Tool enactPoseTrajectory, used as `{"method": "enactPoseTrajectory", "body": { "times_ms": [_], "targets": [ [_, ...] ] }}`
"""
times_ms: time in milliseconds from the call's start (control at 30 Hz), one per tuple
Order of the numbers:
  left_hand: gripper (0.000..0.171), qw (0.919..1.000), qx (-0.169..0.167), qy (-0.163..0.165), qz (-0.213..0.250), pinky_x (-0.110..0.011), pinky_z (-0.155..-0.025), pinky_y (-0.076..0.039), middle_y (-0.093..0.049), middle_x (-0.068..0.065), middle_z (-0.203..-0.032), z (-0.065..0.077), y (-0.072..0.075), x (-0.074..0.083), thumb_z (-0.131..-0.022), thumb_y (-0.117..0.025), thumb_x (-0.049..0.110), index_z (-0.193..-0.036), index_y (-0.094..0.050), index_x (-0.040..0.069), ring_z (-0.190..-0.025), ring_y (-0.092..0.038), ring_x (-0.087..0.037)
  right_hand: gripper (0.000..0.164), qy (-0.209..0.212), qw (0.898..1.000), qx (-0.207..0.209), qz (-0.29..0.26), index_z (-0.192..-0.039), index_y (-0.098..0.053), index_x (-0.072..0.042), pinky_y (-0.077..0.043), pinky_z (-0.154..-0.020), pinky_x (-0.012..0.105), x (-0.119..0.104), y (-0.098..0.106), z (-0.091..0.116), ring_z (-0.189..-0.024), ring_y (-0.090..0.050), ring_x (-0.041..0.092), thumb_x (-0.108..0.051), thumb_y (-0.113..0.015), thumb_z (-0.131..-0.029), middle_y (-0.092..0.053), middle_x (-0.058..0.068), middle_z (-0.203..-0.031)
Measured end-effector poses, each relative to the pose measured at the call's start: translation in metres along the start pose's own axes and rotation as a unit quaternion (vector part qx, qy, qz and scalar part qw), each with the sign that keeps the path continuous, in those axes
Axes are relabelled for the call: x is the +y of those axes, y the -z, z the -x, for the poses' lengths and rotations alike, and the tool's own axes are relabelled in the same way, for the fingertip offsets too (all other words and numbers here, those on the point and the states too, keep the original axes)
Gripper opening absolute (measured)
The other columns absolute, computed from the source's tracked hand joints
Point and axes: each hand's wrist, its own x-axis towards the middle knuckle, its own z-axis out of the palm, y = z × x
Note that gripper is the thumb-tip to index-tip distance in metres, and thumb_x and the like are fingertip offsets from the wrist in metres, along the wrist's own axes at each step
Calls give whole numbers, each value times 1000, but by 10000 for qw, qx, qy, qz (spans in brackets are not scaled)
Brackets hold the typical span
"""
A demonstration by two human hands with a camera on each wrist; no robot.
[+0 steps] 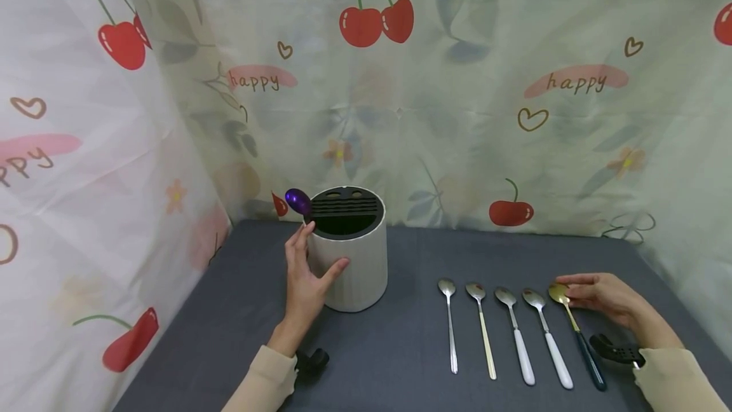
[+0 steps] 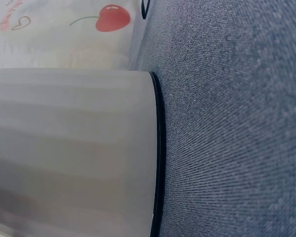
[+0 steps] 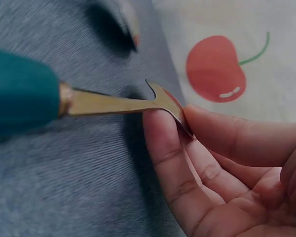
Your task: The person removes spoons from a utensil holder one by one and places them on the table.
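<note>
A round, light-grey utensil holder (image 1: 360,272) with a black slotted top stands left of centre. A purple spoon (image 1: 298,201) sticks up from its left side. My left hand (image 1: 305,285) rests against the holder's near left side, thumb and fingers spread, one fingertip at the rim; the holder's ribbed wall (image 2: 79,153) fills much of the left wrist view. At the right end of a row of spoons, my right hand (image 1: 614,302) pinches the bowl of a gold spoon (image 1: 566,307) between thumb and fingers. Its dark teal handle (image 3: 22,91) points toward the front of the table.
Left of the gold spoon lie two white-handled spoons (image 1: 523,358) (image 1: 557,358), a spoon with a pale gold handle (image 1: 487,342) and an all-silver spoon (image 1: 450,329). A dark grey cloth (image 1: 400,367) covers the table. Printed curtains (image 1: 434,145) enclose its back and sides.
</note>
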Motion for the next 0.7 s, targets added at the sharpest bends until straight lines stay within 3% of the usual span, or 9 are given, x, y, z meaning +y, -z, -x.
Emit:
{"method": "enactPoseTrajectory", "body": {
  "times_ms": [167, 333, 500, 700],
  "targets": [
    [94, 10000, -4, 15, -3, -67, -115, -32, -31, -12, -158, 0, 0, 0, -85, -89, 29, -162, -33, 34, -150, -32, -31, 31, -168, 9993, 214, 263, -130, -62, 17, -60, -81, 30, 1, -3, 1, -93, -70, 9, 3, -58, -103, -72, -6, -114],
    [95, 10000, -16, 51, -30, -68, -115, -31, -30, -12, -158, 1, 0, 0, -85, -89, 29, -162, -32, 34, -149, -33, -31, 42, -344, 9934, 530, 961, -136, -48, 25, -60, -75, 30, -6, -10, 1, -84, -68, 12, 1, -57, -103, -71, 4, -110],
    [96, 10000, -36, 59, -32, -68, -115, -31, -30, -12, -158, 1, 0, 1, -85, -89, 28, -162, -32, 35, -150, -32, -31, 45, -470, 9869, 834, 1302, -137, -47, 25, -60, -72, 30, -8, -16, 0, -80, -66, 13, 0, -58, -102, -71, 8, -106],
    [95, 10000, -44, 45, -23, -68, -115, -30, -30, -11, -159, 1, 0, 0, -86, -89, 28, -162, -32, 34, -150, -31, -31, 44, -455, 9827, 885, 1561, -136, -47, 26, -59, -71, 31, -10, -20, 0, -80, -65, 13, 0, -57, -101, -70, 9, -102]
  ]
}}
